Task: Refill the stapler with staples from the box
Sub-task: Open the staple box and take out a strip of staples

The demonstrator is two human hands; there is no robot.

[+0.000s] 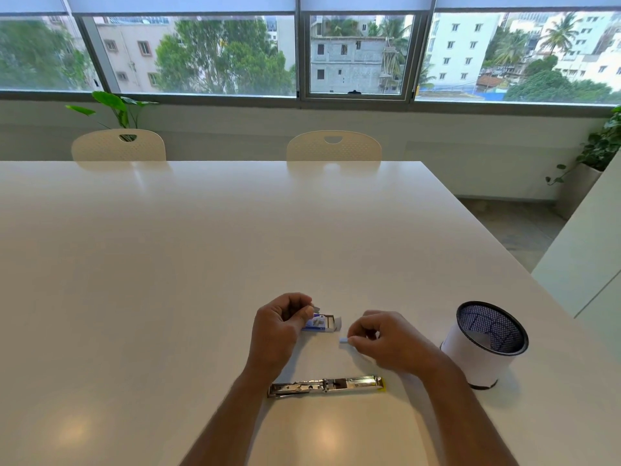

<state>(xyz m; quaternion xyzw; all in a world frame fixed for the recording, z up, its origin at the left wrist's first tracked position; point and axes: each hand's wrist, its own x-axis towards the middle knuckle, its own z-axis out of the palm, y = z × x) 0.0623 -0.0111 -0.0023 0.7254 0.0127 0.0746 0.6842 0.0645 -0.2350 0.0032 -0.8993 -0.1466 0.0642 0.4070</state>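
A stapler (326,386) lies folded flat open on the white table (201,247), its metal channel facing up and a yellow end at the right. Behind it sits a small blue staple box (323,323) with its end flap open. My left hand (280,327) hovers at the box's left end, its fingertips pinched on a small grey piece that looks like staples. To the right of the box, my right hand (386,341) pinches a short pale strip of staples (344,340) just above the table.
A black mesh pen cup (484,344) with a white wrap stands to the right of my right hand. Two cream chairs (333,146) are tucked in at the table's far edge. The table's right edge runs diagonally past the cup.
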